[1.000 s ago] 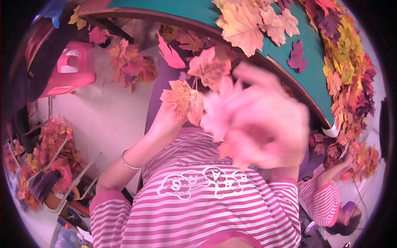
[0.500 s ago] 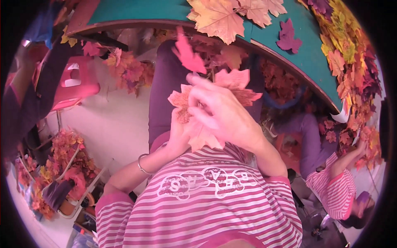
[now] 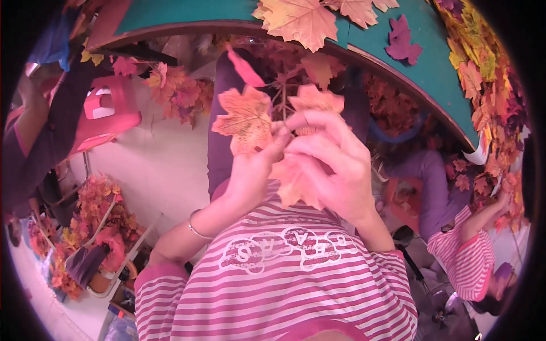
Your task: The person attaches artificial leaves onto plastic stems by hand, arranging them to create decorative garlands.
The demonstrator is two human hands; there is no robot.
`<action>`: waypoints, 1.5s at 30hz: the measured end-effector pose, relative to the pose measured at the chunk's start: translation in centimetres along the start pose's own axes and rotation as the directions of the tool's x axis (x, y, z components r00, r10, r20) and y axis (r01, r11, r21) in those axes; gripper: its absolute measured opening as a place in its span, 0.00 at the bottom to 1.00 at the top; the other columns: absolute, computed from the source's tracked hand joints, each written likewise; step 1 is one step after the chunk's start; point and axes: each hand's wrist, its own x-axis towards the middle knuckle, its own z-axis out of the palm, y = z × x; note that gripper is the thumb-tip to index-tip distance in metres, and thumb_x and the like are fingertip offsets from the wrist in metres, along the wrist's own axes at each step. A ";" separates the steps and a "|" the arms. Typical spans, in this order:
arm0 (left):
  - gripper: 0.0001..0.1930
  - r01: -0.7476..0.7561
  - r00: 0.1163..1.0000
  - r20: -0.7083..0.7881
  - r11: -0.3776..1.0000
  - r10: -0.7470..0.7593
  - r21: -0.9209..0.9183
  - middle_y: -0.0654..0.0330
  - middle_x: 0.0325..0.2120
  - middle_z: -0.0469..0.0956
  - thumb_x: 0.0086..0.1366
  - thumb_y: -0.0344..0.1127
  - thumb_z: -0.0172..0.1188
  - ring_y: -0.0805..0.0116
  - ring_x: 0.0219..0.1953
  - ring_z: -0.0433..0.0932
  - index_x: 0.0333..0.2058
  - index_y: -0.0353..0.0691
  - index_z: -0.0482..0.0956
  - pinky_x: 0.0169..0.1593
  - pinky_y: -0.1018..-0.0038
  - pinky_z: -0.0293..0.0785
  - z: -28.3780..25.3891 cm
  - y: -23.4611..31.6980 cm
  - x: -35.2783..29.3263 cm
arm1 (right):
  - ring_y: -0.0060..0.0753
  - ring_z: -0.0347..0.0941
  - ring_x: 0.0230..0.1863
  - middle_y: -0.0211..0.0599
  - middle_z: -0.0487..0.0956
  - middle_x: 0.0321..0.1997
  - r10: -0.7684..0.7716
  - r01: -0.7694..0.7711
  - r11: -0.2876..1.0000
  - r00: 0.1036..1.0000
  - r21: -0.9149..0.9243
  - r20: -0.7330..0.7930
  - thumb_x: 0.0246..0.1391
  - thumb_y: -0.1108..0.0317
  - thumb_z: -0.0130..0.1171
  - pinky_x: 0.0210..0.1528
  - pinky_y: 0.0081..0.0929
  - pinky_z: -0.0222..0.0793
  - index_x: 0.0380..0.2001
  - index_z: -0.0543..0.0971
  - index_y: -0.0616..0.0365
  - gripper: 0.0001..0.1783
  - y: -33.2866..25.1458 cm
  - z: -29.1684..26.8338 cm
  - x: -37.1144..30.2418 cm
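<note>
Bent to close handwork above the lap [image 3: 222,153], pinching the stems [image 3: 283,95] of artificial leaves: left hand [image 3: 256,166] with thumb and index pressed together near the base of the left leaf [image 3: 244,116], right hand [image 3: 344,162] with thumb and index drawn narrow just beside, apparently on the same stems, other fingers curled. Showing also a right leaf [image 3: 315,98] just beyond the right knuckles, a near leaf [image 3: 296,184] hanging below the right fingers, and a pink leaf [image 3: 245,68] on the far side. Judging by the meeting fingertips, busy fixing or adjusting a leaf at the joint; calling, in all likelihood, for a steady left pinch and small right fingertip motions, clear of the leaf blades. Impossible to tell exact contact at the joint, hidden behind the fingers. Backed by a green table [image 3: 187,12], bearing pale leaves [image 3: 300,23] at the edge, a purple leaf [image 3: 404,41] farther right and a mixed heap [image 3: 480,59] at far right. Flanked by a pink stool [image 3: 125,99] at far left and a co-worker [image 3: 463,261] at near right.
</note>
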 end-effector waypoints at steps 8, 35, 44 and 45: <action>0.12 0.084 0.996 0.044 0.585 -0.082 -0.806 0.65 0.42 0.79 0.74 0.38 0.60 0.73 0.47 0.76 0.50 0.41 0.78 0.54 0.72 0.73 1.4 -0.5 0.9 | 0.27 0.80 0.35 0.39 0.81 0.35 0.415 -0.362 0.887 0.898 0.287 -0.149 0.51 0.83 0.67 0.38 0.22 0.75 0.37 0.81 0.67 0.09 2.7 1.8 -2.8; 0.13 0.023 0.999 -0.012 0.659 -0.048 -0.752 0.63 0.46 0.79 0.76 0.39 0.56 0.74 0.50 0.76 0.51 0.38 0.77 0.57 0.74 0.71 2.4 -0.7 0.9 | 0.25 0.79 0.33 0.39 0.81 0.32 0.395 -0.347 0.911 0.890 0.224 -0.226 0.51 0.85 0.67 0.35 0.21 0.74 0.37 0.84 0.66 0.09 3.9 2.8 -3.0; 0.15 -0.090 0.995 -0.010 0.851 0.099 -0.518 0.63 0.46 0.79 0.79 0.40 0.51 0.74 0.51 0.76 0.55 0.38 0.77 0.59 0.73 0.72 2.2 -0.7 2.2 | 0.20 0.79 0.39 0.34 0.84 0.37 0.605 -0.471 0.680 0.793 0.562 -0.067 0.56 0.82 0.66 0.43 0.19 0.76 0.39 0.83 0.67 0.07 4.6 1.2 -1.7; 0.17 -0.144 0.976 0.122 0.954 0.181 -0.263 0.60 0.46 0.79 0.79 0.39 0.48 0.73 0.53 0.76 0.57 0.35 0.74 0.61 0.71 0.71 1.0 0.0 2.5 | 0.18 0.79 0.41 0.34 0.84 0.40 0.612 -0.473 0.629 0.791 0.616 -0.018 0.58 0.80 0.65 0.46 0.19 0.77 0.41 0.82 0.68 0.08 5.6 0.4 -1.7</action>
